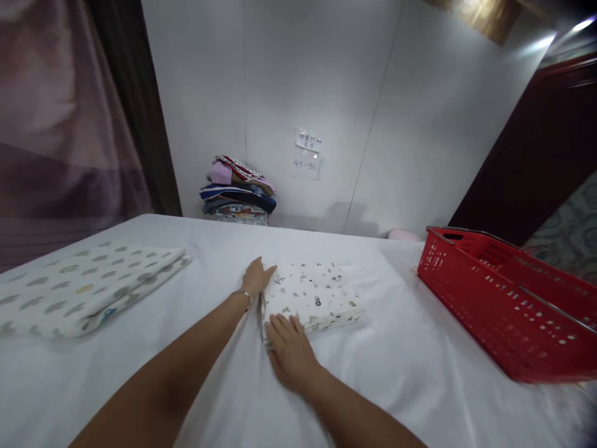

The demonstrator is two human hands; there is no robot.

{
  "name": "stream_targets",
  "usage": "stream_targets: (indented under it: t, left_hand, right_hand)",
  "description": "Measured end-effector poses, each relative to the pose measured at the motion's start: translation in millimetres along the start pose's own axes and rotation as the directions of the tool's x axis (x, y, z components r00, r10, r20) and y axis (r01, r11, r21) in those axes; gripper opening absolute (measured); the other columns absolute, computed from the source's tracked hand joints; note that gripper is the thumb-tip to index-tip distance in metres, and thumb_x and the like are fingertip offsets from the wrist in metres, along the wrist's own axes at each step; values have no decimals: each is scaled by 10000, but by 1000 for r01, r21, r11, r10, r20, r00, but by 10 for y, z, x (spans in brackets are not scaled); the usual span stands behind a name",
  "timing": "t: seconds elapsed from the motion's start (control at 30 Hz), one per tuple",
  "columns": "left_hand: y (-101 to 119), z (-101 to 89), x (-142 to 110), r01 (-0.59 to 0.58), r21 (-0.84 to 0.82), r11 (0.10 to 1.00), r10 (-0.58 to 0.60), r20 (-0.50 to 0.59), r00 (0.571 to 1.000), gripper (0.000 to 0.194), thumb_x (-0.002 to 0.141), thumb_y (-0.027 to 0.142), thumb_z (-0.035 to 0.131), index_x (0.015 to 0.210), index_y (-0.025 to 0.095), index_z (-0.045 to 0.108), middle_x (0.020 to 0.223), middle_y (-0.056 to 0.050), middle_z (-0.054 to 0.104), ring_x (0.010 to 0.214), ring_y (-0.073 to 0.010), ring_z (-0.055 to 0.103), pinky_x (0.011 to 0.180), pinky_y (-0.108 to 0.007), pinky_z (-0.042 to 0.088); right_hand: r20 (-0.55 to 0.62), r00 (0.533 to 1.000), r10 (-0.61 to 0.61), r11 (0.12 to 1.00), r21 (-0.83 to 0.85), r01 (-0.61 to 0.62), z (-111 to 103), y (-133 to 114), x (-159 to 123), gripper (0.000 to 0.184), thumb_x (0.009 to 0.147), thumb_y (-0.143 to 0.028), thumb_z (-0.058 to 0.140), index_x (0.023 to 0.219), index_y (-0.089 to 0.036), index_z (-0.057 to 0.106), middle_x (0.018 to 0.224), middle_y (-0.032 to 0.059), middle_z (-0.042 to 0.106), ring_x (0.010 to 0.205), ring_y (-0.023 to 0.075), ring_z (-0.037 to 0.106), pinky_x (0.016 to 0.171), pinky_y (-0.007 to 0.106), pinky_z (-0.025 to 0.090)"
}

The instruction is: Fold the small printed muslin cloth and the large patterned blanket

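A folded white cloth [321, 289] with small printed figures lies in layers on the white-covered table. My left hand [255, 278], a bracelet at its wrist, rests at the cloth's far left corner. Its fingers stretch along the outer edge and the thumb reaches over the cloth. My right hand [293, 353] lies on the near left corner, fingers flat on top, with the thumb side low at the edge. Left of both arms is another folded white cloth [88, 280], thicker, patterned with grey clouds.
A red plastic basket [494, 311] with metal handles stands at the right. Several folded fabrics are piled in a stack [240, 190] behind the table's far edge, against the wall. Paper signs [308, 155] hang on that wall. A pinkish curtain [60, 112] is at the left.
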State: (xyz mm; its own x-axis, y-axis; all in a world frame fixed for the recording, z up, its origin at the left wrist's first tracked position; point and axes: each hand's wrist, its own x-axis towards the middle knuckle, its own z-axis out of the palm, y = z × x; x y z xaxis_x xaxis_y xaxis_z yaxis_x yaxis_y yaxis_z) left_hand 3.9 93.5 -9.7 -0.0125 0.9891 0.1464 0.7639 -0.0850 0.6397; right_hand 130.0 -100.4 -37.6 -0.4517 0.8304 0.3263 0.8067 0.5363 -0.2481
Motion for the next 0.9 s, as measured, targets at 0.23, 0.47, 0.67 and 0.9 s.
stream_targets:
  t: [0.23,0.47,0.67,0.9]
  left_hand:
    - [43,96,-643,-383,162,909,369,111,923,512,877,398,380,1306,120,418,1402,-135,396,1329,-255,288,1083,-430,228]
    - [-6,133,-854,-468,303,830,416,222,882,422,895,354,341,1264,204,483,1423,-77,378,1352,-279,226,1071,-527,197]
    - [109,31,-813,-459,332,824,372,292,881,432,894,374,339,1267,208,480,1436,-79,354,1356,-288,215,1066,-559,162]
    - [188,68,-986,-536,307,786,457,295,839,511,875,485,357,1281,198,473,1426,-99,369,1357,-280,218,1091,-508,127]
  right_hand:
    - [33,999,-35,997,-61,37,-90,-33,-46,512,906,-295,387,1387,-137,307,1425,107,364,1337,228,247,1105,435,166]
    - [41,999,-29,999,-29,30,-515,319,-279,318,882,-232,428,1176,-247,549,1309,22,520,1294,168,342,1089,420,190]
    - [-140,859,492,871,77,-486,-919,1168,-197,362,845,-206,474,1193,-176,571,1282,81,542,1256,191,406,1036,349,309]
    - [-34,624,781,615,225,-756,-1073,1768,-266,316,859,-332,441,977,-155,675,957,79,682,859,184,623,737,264,462]
